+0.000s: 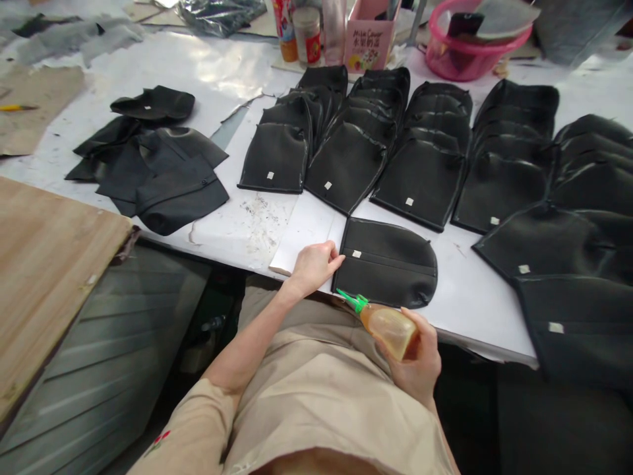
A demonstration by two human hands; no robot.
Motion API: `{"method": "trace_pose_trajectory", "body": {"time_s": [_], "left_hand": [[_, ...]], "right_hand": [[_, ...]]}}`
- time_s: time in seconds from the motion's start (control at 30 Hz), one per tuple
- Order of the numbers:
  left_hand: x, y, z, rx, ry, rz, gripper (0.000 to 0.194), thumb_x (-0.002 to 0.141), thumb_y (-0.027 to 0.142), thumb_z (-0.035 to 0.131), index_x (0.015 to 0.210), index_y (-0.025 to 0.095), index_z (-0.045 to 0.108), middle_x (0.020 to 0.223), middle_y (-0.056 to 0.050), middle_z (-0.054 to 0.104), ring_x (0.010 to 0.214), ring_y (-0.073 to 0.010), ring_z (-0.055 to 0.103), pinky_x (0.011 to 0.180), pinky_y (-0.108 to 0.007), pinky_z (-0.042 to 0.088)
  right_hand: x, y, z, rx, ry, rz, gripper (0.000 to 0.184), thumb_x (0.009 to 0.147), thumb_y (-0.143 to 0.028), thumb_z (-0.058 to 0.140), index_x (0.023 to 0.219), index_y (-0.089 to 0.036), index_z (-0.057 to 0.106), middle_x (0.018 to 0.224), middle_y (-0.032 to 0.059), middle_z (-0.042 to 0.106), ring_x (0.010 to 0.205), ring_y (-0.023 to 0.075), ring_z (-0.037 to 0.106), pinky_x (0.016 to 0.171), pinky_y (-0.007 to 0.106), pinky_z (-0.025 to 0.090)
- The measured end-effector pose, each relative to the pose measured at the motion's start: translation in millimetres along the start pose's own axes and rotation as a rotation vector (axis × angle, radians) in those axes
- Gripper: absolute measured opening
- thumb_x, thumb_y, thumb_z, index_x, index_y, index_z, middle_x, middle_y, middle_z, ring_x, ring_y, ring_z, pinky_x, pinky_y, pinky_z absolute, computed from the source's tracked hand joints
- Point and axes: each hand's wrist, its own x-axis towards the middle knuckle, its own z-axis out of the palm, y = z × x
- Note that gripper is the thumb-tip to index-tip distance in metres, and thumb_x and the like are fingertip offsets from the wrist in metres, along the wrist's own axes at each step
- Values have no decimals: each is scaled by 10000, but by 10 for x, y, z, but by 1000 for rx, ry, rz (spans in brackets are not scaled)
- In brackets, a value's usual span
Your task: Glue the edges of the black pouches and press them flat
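Observation:
A black rounded leather piece [390, 264] with a small white sticker lies at the near edge of the white table [475, 297]. My left hand [314, 265] rests on the table at the piece's left edge, fingers curled and pressed against it. My right hand [418, 359] is wrapped round a small squeeze bottle [388, 326] of amber liquid with a green nozzle. The nozzle points left and up toward the piece's near edge.
Several overlapping rows of like black pieces [425, 158] cover the table beyond and to the right. A loose pile of black pieces [153, 158] lies at left. A wooden board [44, 264] is at near left. Bottles, a pink box [368, 33] and a pink basin [469, 39] stand at the back.

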Motion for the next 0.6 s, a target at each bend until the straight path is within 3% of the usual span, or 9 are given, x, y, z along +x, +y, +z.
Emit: {"method": "trace_pose_trajectory", "body": {"time_s": [0.1,0.2,0.37,0.43,0.53,0.6], "left_hand": [[8,-19,15,-29,1,-6,190,953,325,655,825,188,687,806,-52,747,764,-202,682,699,-290,432],[13,-41,18,-75,13,-10,195,944,313,653,796,189,679,779,-45,735,743,-194,669,690,-285,429],[9,-114,27,-311,12,-9,236,913,305,644,708,197,601,640,9,640,619,-147,590,617,-256,395],[4,-131,56,-518,-2,-6,238,896,315,633,701,202,555,604,34,582,576,-125,544,577,-237,376],[0,-107,118,-913,-7,-26,284,829,345,668,683,207,468,593,66,500,529,-87,473,520,-206,334],[-1,-69,147,-1175,-12,-112,335,761,354,724,693,212,428,597,79,484,491,-68,442,476,-189,298]], "right_hand": [[29,-42,32,9,-9,48,566,763,-362,862,1267,-243,632,1168,88,688,1053,292,665,887,428,576],[61,-119,12,106,-16,245,571,733,-387,885,1234,-237,657,1192,88,686,1041,287,667,870,413,581],[178,-219,-141,622,-38,661,585,772,-508,830,1284,-284,657,1092,55,710,786,209,667,560,278,544],[253,-185,-250,777,70,728,589,752,-569,833,1245,-284,686,1098,63,713,770,201,662,532,269,535],[392,-39,-482,829,350,707,573,695,-617,871,1140,-286,727,1118,72,699,805,207,651,552,295,562],[506,97,-648,881,408,687,573,717,-631,851,1154,-284,721,1069,85,689,740,206,618,505,319,547]]}}
